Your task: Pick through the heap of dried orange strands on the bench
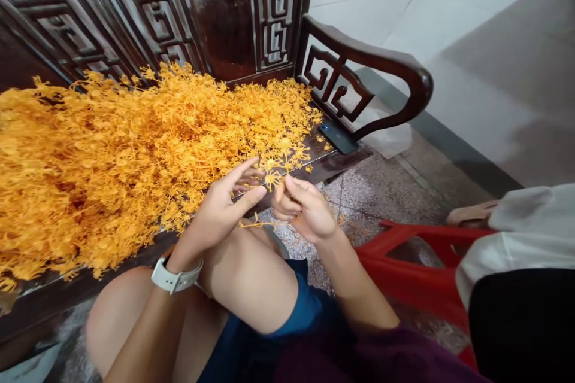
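Two hands are held together over the front edge of the dark carved wooden bench [341, 158]. A small orange plastic sprig [273, 178] is pinched between the bent fingers of the left hand [222, 206] and the right hand [303, 209]. Behind it, a big pile of orange plastic sprigs [112, 155] is spread across the bench seat.
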Demonstrator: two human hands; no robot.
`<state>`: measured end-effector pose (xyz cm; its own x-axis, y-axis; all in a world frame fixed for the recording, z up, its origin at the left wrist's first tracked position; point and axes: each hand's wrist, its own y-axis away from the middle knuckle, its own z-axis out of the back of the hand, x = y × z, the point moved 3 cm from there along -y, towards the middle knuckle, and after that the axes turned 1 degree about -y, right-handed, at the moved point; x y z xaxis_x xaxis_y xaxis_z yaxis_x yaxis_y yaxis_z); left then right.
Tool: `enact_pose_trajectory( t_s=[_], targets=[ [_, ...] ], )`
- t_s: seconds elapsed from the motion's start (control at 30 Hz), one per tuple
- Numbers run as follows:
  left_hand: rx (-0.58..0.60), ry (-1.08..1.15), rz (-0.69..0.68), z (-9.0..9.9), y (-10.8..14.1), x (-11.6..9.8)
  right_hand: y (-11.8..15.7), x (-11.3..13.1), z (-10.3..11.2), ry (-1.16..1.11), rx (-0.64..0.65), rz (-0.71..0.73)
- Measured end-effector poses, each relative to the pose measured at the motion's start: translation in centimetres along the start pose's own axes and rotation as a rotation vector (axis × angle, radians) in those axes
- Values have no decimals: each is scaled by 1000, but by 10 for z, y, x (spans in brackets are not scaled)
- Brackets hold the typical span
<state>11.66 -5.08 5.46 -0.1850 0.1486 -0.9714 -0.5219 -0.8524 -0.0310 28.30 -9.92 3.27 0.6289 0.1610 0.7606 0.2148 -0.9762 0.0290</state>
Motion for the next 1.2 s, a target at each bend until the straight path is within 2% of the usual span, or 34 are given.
enact_pose_trajectory(
  t_s=[0.07,0.2,0.3,0.37,0.47,0.5,0.57,0.6,0.67,0.73,0.77,0.8,0.83,0.87,0.9,0.97,1.07,1.13,1.2],
  targets=[
    [-24,116,-22,-4,0,-3,0,-11,-8,55,-16,-24],
    [-172,181,-57,-5,1,-6,-9,-23,-19,253,-132,30],
    [-278,143,-69,7,-4,-5,-13,-27,-28,362,-154,67],
    [-457,89,-103,30,-9,-2,-9,-32,-38,393,-77,49],
    [-867,118,-169,81,-8,5,8,-41,-54,484,114,-11],
    [-922,174,-179,95,-6,7,14,-43,-58,528,177,-29],
    [-853,248,-197,112,-1,4,23,-46,-65,588,327,-63],
    [-756,294,-205,113,0,-1,24,-46,-68,600,434,-90],
    [-447,322,-207,103,-5,-14,25,-47,-73,598,714,-177],
    [-139,209,-204,82,-21,-25,23,-47,-75,585,943,-265],
    [-133,137,-224,75,-33,-26,21,-48,-75,570,999,-296],
    [-253,88,-247,71,-46,-24,20,-49,-75,551,1011,-314],
    [-362,41,-244,68,-59,-19,18,-51,-75,527,984,-319],
    [-414,-3,-219,65,-71,-10,17,-54,-74,506,921,-317],
    [-420,-34,-183,62,-80,0,17,-57,-73,484,834,-311],
    [-330,-33,-104,58,-87,21,18,-63,-70,409,621,-299],
    [-190,109,-21,60,-70,35,18,-67,-63,138,291,-269],
    [-199,199,-19,67,-51,28,12,-64,-58,-31,96,-238],
    [-145,264,-29,69,-36,13,2,-57,-54,-68,-82,-168]
  ],
)
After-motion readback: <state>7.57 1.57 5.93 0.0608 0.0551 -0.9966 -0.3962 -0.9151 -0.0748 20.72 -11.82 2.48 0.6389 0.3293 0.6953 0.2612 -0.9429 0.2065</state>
